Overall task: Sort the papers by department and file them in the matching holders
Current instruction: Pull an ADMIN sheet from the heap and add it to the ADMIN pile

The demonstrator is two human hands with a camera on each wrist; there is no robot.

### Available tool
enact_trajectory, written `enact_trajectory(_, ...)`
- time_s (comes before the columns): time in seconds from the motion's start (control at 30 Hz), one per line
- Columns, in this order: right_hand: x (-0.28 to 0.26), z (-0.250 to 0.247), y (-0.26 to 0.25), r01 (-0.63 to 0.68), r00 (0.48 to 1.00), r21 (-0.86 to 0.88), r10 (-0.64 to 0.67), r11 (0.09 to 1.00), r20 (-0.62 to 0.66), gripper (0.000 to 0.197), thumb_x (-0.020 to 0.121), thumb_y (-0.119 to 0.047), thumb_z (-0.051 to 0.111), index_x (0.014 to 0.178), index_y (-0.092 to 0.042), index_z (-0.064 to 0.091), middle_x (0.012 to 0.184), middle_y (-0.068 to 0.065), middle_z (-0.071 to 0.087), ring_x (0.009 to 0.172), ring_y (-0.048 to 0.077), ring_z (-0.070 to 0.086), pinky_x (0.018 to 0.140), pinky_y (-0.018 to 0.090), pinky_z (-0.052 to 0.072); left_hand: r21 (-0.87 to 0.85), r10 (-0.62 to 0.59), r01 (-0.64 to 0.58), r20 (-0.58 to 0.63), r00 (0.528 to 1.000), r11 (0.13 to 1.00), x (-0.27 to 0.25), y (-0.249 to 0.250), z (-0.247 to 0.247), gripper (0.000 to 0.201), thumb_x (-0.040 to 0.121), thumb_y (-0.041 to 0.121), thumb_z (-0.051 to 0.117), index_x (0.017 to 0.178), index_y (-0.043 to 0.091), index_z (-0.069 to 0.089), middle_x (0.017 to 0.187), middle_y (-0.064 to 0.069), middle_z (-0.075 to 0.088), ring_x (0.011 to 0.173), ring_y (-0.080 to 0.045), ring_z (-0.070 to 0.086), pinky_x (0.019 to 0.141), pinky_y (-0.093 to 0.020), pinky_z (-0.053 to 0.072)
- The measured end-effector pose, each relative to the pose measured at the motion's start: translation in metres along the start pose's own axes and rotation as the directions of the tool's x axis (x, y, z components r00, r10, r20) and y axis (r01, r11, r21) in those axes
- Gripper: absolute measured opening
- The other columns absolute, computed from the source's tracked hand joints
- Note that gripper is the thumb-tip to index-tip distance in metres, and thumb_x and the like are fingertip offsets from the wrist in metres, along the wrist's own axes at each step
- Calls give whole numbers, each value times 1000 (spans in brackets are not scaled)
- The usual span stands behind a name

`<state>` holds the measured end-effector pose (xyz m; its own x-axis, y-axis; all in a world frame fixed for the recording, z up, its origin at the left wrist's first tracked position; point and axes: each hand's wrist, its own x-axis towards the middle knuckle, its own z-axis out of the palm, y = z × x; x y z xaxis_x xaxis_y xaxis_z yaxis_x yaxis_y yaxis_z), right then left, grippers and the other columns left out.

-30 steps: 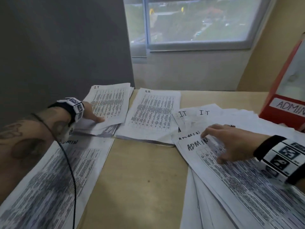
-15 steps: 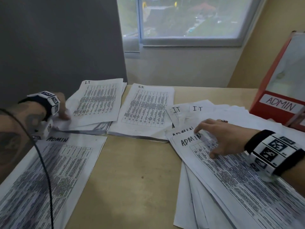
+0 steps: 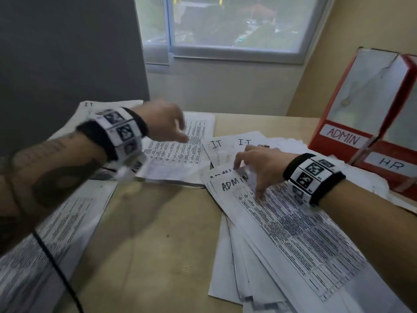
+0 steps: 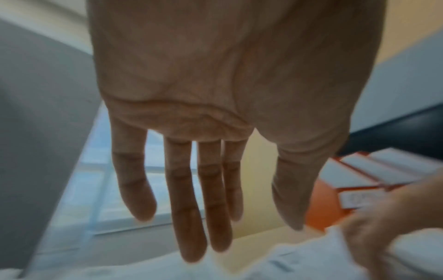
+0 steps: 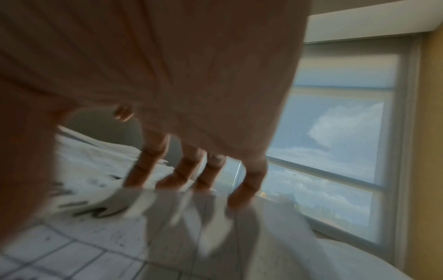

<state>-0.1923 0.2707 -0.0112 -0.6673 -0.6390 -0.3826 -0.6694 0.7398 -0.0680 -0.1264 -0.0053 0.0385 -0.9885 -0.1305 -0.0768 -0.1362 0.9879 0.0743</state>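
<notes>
Fingers (image 3: 240,159) of the right hand (image 3: 261,168) are bent and pinch the top edge of a sheet marked ADMIN (image 3: 293,224), which lies on top of a fanned pile of papers (image 3: 237,263) on the right side of the table (image 3: 158,245). In the right wrist view the fingertips (image 5: 242,195) sit on the lifted, blurry paper edge. Just behind that hand lie two sheets marked I.T (image 3: 228,144).

The left hand (image 3: 164,123) hangs in the air over the middle pile of papers (image 3: 180,154), and it is blurry. In the left wrist view its fingers (image 4: 189,208) are straight and loose and hold nothing.

Behind the left arm is a pile marked I.T (image 3: 90,107). Near the bottom left lies another printed sheet (image 3: 45,256), partly under the arm. A black cable (image 3: 58,274) runs across it.

On the far right stand red holders. One has a label that says ADMIN (image 3: 344,138), and the one beside it has a label that says HR (image 3: 390,166).

The table is light brown wood. A dark grey wall (image 3: 67,53) is on the left, and a yellow wall (image 3: 361,30) is on the right. Between them is a window (image 3: 237,26) with trees and roofs outside. Both wrists wear bands with black and white square marks (image 3: 311,175).
</notes>
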Motion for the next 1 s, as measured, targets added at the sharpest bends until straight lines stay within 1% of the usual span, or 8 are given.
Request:
enact_trajectory(0.07,-2,1,7,31,986,-20,-34,999,-161,45,68,-29,95,94,-39,60,106,-16,57,105,16,54,102,45,48,-102,131,-124,69,989,987,-5,48,14,28,81,64,78,90,39,69,94,14,73,91,-14,67,93,-36,56)
enact_trajectory(0.13,-8,0,22,57,962,-19,-60,998,-265,30,77,-30,89,76,-36,60,91,-17,61,94,13,58,94,42,51,-159,225,-204,130,966,966,-6,85,30,36,81,65,77,98,34,73,97,13,74,91,-12,67,89,-32,55)
enact_trajectory(0.3,-35,-4,60,92,913,129,-32,987,-407,15,76,-12,88,75,-25,82,70,-10,75,64,5,70,63,33,62,-408,377,-259,239,895,875,-5,121,57,45,81,72,70,101,32,77,88,10,79,74,-9,74,71,-34,62)
enact_trajectory(0.43,-44,-5,82,35,889,191,57,981,-454,10,82,-19,88,76,-24,80,59,-14,69,48,-2,63,43,15,46,-767,428,-179,136,893,616,-7,132,56,62,76,68,68,115,21,77,99,4,81,95,-20,77,86,-43,64)
enact_trajectory(0.6,-41,-5,92,42,848,288,118,957,-516,26,83,-16,87,106,-21,77,70,-13,70,56,-7,63,51,9,43,-655,294,-237,-24,956,717,3,134,63,10,88,29,82,86,19,83,79,1,79,77,-22,76,76,-44,65)
enact_trajectory(0.73,-40,1,87,138,766,325,107,936,-634,17,88,-13,81,97,-24,73,84,-9,75,74,-3,68,69,22,57,-685,160,-143,-39,986,714,8,132,72,13,82,30,88,74,26,78,63,9,74,53,0,66,52,-20,51)
enact_trajectory(0.87,-42,6,90,248,634,276,60,929,-771,8,82,-14,88,84,-16,80,83,-6,75,76,6,69,72,24,57,-738,50,-49,-20,999,673,10,125,79,31,69,45,94,70,18,78,63,3,75,48,-6,63,44,-19,46)
enact_trajectory(1.0,-48,7,99,209,674,281,71,937,-736,12,88,-7,80,85,-18,77,78,-12,72,73,1,68,69,14,55,-787,83,-77,-33,996,612,9,122,77,37,76,50,86,77,13,82,65,-5,75,42,-7,53,43,-19,40)
